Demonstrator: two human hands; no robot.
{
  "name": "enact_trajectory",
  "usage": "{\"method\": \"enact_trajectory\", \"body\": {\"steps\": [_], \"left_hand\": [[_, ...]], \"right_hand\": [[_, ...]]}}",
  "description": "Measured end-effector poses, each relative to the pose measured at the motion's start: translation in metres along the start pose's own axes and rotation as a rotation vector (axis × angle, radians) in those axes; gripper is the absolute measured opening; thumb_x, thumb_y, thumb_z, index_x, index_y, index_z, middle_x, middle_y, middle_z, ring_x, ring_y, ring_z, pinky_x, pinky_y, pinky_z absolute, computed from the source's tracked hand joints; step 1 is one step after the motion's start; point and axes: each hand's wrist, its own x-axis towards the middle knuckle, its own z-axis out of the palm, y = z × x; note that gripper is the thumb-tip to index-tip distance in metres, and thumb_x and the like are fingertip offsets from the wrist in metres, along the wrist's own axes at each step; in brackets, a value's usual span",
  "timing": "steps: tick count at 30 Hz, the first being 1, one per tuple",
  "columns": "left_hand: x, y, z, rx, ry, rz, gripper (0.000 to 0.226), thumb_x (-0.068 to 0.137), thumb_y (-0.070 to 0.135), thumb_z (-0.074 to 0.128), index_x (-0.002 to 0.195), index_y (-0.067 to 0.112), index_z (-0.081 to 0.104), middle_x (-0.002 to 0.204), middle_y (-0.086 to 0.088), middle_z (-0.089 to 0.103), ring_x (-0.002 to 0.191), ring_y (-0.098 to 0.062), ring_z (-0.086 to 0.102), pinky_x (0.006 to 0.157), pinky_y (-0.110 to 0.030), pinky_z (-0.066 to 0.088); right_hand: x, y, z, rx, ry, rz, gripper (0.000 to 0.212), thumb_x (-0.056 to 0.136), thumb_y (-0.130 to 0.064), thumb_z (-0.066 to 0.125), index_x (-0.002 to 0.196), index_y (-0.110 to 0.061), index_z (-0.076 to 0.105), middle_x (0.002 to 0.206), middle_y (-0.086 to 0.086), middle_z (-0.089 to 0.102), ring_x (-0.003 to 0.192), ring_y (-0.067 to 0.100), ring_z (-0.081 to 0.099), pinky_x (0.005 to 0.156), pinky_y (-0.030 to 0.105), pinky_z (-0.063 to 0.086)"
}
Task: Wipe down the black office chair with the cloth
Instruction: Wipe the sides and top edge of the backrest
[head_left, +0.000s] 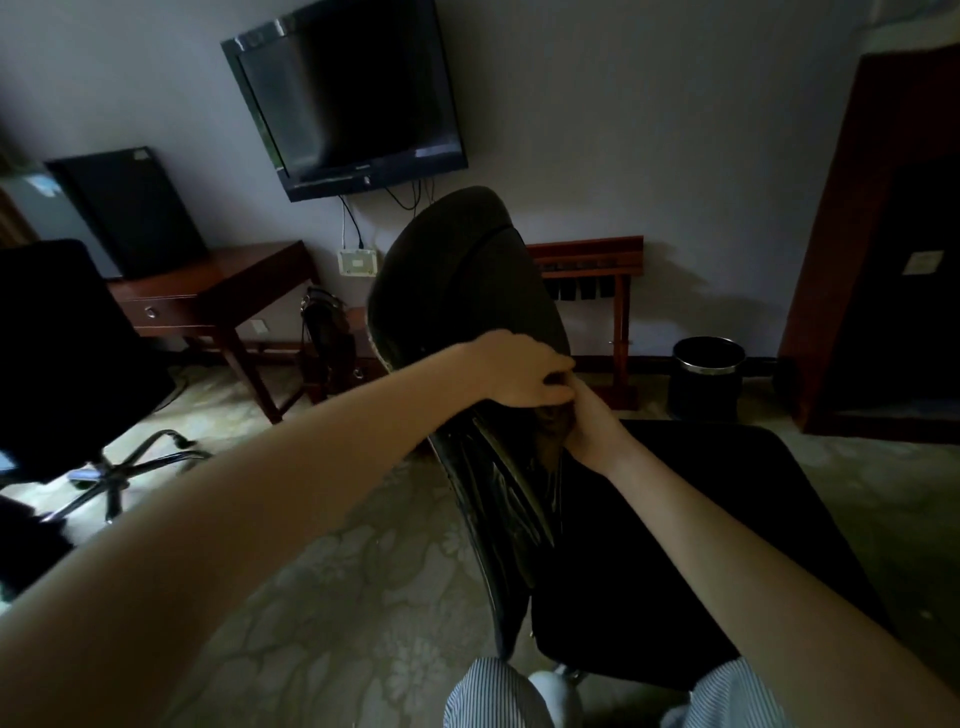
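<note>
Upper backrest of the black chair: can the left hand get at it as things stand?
Probably yes. The left hand lies on the backrest just below it, with only bare backrest between. The right hand grips the cloth lower down.

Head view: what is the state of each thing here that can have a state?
television: on the wall, screen dark.
drawer: closed.
waste bin: upright, without lid.
black office chair: upright, held at its backrest.
cloth: bunched against the backrest, dark, hard to see.
left hand: fingers curled over the backrest's edge.
right hand: grips the cloth, it seems.
</note>
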Motion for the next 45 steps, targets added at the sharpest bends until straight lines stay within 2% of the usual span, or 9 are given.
{"method": "enact_trajectory", "body": {"steps": [6, 9, 12, 16, 22, 27, 34, 39, 45], "left_hand": [[0.023, 0.018, 0.015, -0.341, 0.037, -0.262, 0.069, 0.093, 0.052, 0.043, 0.149, 0.033, 0.007, 0.157, -0.01, 0.002, 0.14, -0.041, 0.006, 0.111, -0.051, 0.022], [0.039, 0.017, 0.028, -0.511, 0.174, -0.322, 0.048, 0.086, 0.025, 0.059, 0.13, 0.022, 0.04, 0.131, -0.015, 0.04, 0.121, -0.036, 0.043, 0.087, -0.034, 0.045], [0.045, 0.007, 0.034, -0.371, 0.232, -0.306, 0.021, 0.083, 0.007, 0.055, 0.103, 0.012, 0.05, 0.103, -0.01, 0.054, 0.095, -0.028, 0.058, 0.066, -0.032, 0.047], [0.046, -0.012, 0.029, 0.172, 0.202, -0.315, 0.05, 0.081, 0.014, 0.064, 0.127, 0.016, 0.044, 0.124, -0.01, 0.047, 0.109, -0.034, 0.046, 0.072, -0.036, 0.043], [0.064, -0.005, 0.052, 0.161, 0.082, -0.237, 0.054, 0.083, 0.008, 0.055, 0.134, 0.009, 0.037, 0.121, -0.011, 0.053, 0.108, -0.028, 0.051, 0.088, -0.039, 0.048], [0.039, 0.027, 0.085, 0.064, -0.013, 0.009, 0.03, 0.086, 0.009, 0.052, 0.115, 0.014, 0.057, 0.115, -0.003, 0.055, 0.102, -0.02, 0.055, 0.086, -0.032, 0.046], [0.053, 0.014, 0.074, 0.27, -0.215, 0.105, 0.046, 0.088, 0.044, 0.056, 0.127, 0.02, 0.048, 0.132, -0.002, 0.044, 0.116, -0.021, 0.044, 0.097, -0.034, 0.038], [0.091, -0.028, 0.055, 0.258, -0.003, 0.127, 0.017, 0.087, 0.016, 0.058, 0.1, 0.005, 0.058, 0.1, -0.015, 0.058, 0.089, -0.033, 0.056, 0.082, -0.04, 0.044], [0.116, -0.047, 0.064, 0.239, 0.095, -0.089, 0.045, 0.088, 0.032, 0.059, 0.124, 0.007, 0.052, 0.121, -0.012, 0.055, 0.11, -0.029, 0.052, 0.088, -0.034, 0.04]], "right_hand": [[-0.005, -0.01, -0.006, 0.465, -0.084, -0.003, 0.054, 0.101, -0.047, 0.017, 0.139, -0.017, 0.04, 0.123, 0.01, 0.056, 0.116, 0.026, 0.052, 0.1, 0.039, 0.039], [-0.006, -0.012, -0.017, 0.463, -0.052, -0.02, 0.051, 0.102, -0.045, 0.021, 0.145, -0.02, 0.032, 0.12, 0.009, 0.054, 0.107, 0.025, 0.054, 0.087, 0.037, 0.045], [-0.013, 0.004, -0.027, 0.086, -0.008, -0.035, 0.042, 0.101, -0.036, 0.037, 0.142, -0.025, 0.034, 0.126, 0.003, 0.052, 0.112, 0.02, 0.053, 0.085, 0.034, 0.048], [-0.033, 0.051, -0.048, -0.536, -0.217, -0.11, 0.059, 0.092, -0.025, 0.059, 0.143, -0.03, 0.029, 0.137, -0.012, 0.038, 0.129, 0.005, 0.034, 0.091, 0.006, 0.036], [-0.029, 0.112, -0.054, -1.114, -0.285, -0.313, 0.115, 0.074, -0.048, 0.074, 0.136, -0.044, -0.023, 0.153, -0.014, -0.023, 0.138, 0.002, -0.018, 0.113, 0.029, 0.002], [-0.018, 0.138, -0.058, -1.126, -0.18, -0.558, 0.095, 0.079, -0.058, 0.057, 0.14, -0.032, -0.01, 0.156, 0.0, -0.001, 0.138, 0.004, -0.013, 0.114, 0.024, 0.0], [-0.012, 0.135, -0.077, -0.808, -0.255, -0.524, 0.081, 0.081, -0.036, 0.071, 0.138, -0.038, 0.014, 0.142, -0.03, 0.008, 0.134, -0.013, 0.0, 0.103, 0.0, -0.001], [-0.02, 0.147, -0.086, -0.827, -0.269, -0.503, 0.071, 0.088, -0.041, 0.06, 0.132, -0.056, 0.007, 0.142, -0.04, -0.002, 0.139, -0.011, -0.003, 0.105, 0.002, -0.001], [-0.025, 0.166, -0.075, -0.775, -0.025, -0.519, 0.073, 0.078, -0.066, 0.054, 0.136, -0.05, 0.013, 0.141, -0.044, -0.003, 0.135, -0.017, -0.002, 0.103, 0.002, 0.0]]}}
